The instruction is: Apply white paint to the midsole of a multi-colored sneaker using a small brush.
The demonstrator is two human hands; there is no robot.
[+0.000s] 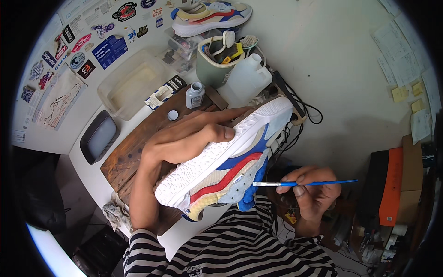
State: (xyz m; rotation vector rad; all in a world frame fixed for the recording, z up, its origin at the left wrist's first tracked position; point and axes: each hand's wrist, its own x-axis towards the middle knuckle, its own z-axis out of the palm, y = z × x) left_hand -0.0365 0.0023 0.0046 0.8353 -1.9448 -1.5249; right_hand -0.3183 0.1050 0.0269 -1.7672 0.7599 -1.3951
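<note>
A sneaker (221, 168) with a white sole, a red stripe and blue, cream and yellow panels is tilted on its side above the workbench. My left hand (198, 141) is closed around it, thumb pressed on the sole; the other fingers are partly hidden. My right hand (314, 191) pinches a slim paintbrush (268, 184) with a blue handle. The brush's pale tip is at the light blue upper near the laces; whether it touches cannot be told. Beyond the shoe, a small uncapped bottle (194, 99) stands beside its round cap (173, 115).
Under the shoe lies a dark wooden board (122, 161) on a white table. A clear plastic tub (110, 94), a bin of brushes (210, 71), a translucent jug (247, 76) and a second sneaker (214, 18) stand behind. Cables (311, 111) hang at right, near stacked boxes (390, 187).
</note>
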